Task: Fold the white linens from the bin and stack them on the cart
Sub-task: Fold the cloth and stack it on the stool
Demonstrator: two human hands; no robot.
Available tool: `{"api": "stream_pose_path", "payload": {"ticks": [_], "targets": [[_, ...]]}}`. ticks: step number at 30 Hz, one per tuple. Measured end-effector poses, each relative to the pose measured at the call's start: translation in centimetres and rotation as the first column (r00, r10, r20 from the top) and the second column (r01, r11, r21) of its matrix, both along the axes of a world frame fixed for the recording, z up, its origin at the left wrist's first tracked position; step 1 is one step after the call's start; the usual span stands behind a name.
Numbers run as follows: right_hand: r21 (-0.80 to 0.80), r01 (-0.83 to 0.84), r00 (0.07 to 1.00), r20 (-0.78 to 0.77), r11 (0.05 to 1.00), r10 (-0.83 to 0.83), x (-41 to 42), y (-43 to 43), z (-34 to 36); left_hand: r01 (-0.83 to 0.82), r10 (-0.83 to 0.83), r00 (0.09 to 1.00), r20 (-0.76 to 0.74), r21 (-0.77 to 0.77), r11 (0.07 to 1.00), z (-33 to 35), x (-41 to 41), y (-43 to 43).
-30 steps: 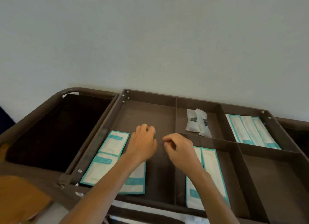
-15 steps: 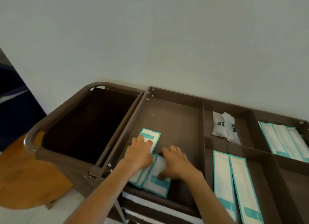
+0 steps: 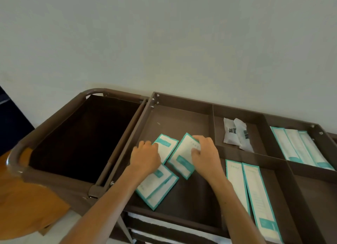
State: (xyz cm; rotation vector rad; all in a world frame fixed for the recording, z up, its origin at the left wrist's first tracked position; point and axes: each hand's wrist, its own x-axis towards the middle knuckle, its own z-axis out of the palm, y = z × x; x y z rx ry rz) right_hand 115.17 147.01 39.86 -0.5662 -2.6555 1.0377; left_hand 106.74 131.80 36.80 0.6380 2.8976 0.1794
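**Both hands sort teal-edged packets in the cart (image 3: pixel 182 99) tray; neither holds linen.**

The left hand (image 3: pixel 145 158) curls its fingers over the left packet (image 3: pixel 166 147), though I cannot tell if it grips. The right hand (image 3: pixel 204 156) pinches the top of the right packet (image 3: pixel 182 158), which lies slanted. The bin (image 3: pixel 54 119) sits left of both hands, nearer the left one, its inside too dark to read. The linens (image 3: pixel 144 218) show only as a white edge on the shelf under the tray, below the fingers.
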Motion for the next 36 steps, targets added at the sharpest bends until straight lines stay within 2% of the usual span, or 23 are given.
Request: {"api": "stream_pose_path", "payload": {"ticks": [2,5,8,11,15,20,22,29,32,36], "targets": [[-0.017,-0.071,0.996,0.059,0.997,0.072,-0.3,-0.8,-0.3,0.032,-0.03,0.999,0.041,-0.055,0.998,-0.5,-0.1,-0.3],[0.003,-0.194,0.956,0.225,0.981,0.189,-0.6,-2.8,-1.6,0.09,-0.086,0.995,0.041,-0.103,0.991,-0.6,0.0,-0.7],[-0.014,-0.26,0.891,0.382,0.966,0.245,-0.5,-4.3,-2.6,0.051,-0.051,0.999,0.002,-0.072,0.996,-0.1,-0.1,-1.1],[-0.012,-0.32,0.832,0.475,0.947,0.286,-0.6,-5.1,-2.5,0.007,-0.006,0.998,0.057,-0.026,1.0,-0.2,-0.2,-1.5],[-0.012,-0.332,0.829,0.473,0.943,0.298,-0.7,-6.0,-2.1,-0.008,0.008,0.996,0.09,0.005,1.0,-0.4,-0.2,-1.9],[-0.189,-0.256,0.84,0.442,0.948,0.315,-0.5,-6.2,-2.3,0.036,-0.036,0.982,0.184,0.001,0.999,-0.2,-0.3,-2.2],[-0.214,-0.242,0.842,0.438,0.946,0.315,-0.5,-5.9,-2.3,0.045,-0.043,0.98,0.196,-0.002,0.999,-0.3,-0.3,-2.2],[-0.118,-0.185,0.877,0.429,0.976,0.218,-0.2,-3.3,-2.2,-0.029,0.025,0.968,0.252,0.015,0.999,0.0,-0.2,-1.7],[-0.023,-0.149,0.901,0.409,0.989,0.146,-0.4,-2.0,-2.2,-0.058,0.059,0.958,0.282,-0.012,0.998,0.2,-0.4,-1.7],[0.107,-0.09,0.937,0.347,0.99,0.047,-0.9,-1.0,-1.6,-0.117,0.1,0.935,0.339,0.029,0.993,0.4,-0.6,-1.6]]}}
